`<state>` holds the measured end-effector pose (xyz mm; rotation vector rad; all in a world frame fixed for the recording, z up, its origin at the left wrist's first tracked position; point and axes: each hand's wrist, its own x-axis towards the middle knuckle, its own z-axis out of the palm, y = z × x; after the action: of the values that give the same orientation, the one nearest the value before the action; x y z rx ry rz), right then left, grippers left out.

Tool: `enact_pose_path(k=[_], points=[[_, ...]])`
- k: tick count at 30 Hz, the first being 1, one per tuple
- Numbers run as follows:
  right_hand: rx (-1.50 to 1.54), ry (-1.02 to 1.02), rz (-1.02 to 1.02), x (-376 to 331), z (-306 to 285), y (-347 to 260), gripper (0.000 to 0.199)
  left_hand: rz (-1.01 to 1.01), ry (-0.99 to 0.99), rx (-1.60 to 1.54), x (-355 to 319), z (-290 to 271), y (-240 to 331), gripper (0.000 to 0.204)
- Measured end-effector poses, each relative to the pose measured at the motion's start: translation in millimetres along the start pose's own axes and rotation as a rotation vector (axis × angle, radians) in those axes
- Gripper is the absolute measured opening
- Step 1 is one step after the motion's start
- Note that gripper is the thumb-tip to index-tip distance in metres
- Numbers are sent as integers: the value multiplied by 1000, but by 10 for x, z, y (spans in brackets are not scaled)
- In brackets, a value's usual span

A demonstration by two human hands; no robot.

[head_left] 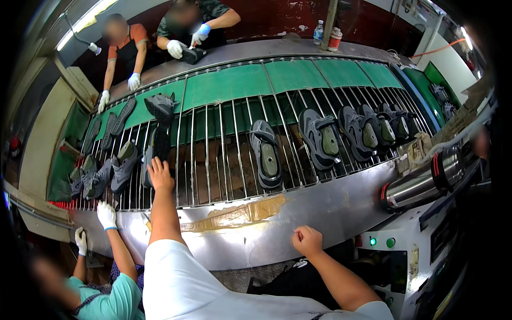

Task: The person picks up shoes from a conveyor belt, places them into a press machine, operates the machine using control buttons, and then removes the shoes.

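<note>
My left hand (161, 175) reaches over the rack at left, its fingers apart at the near end of a dark grey shoe (147, 169) and a black sole (161, 144); the fingertips seem to touch them, though a firm grip cannot be made out. My right hand (307, 241) is closed in a loose fist above the metal ledge, with nothing visible in it. Right of the left hand, a grey shoe (265, 154) lies lengthwise on the bars. Another grey shoe (319, 140) is farther right. A dark shoe (161, 108) lies tilted beyond my left hand.
Metal bars (224, 154) cross a green belt (229, 84). Several shoes (368, 128) line the right. Two gloved co-workers stand across; one holds a dark shoe (192, 55). A co-worker's gloved hand (106, 215) is beside my left arm. A steel flask (421, 184) lies at right.
</note>
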<state>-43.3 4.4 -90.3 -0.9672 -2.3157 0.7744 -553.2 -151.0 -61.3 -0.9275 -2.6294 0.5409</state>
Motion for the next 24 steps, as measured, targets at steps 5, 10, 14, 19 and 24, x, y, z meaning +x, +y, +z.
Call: enact_pose_path(k=[5,10,14,19,24], points=[[6,-39,-13,-34,15,57,6,-102,-57,137,103,374,-142,50],[-17,-51,-31,-36,-18,25,7,-136,4,125,225,230,-60,59],[-51,20,-88,-164,185,201,6,-160,-204,-192,416,-505,-249,59],[-55,-94,-9,-93,81,55,8,-325,-170,-1219,154,-737,-839,43],[39,-48,153,-80,-14,-5,9,-386,-92,-2349,-1585,-882,-401,62]])
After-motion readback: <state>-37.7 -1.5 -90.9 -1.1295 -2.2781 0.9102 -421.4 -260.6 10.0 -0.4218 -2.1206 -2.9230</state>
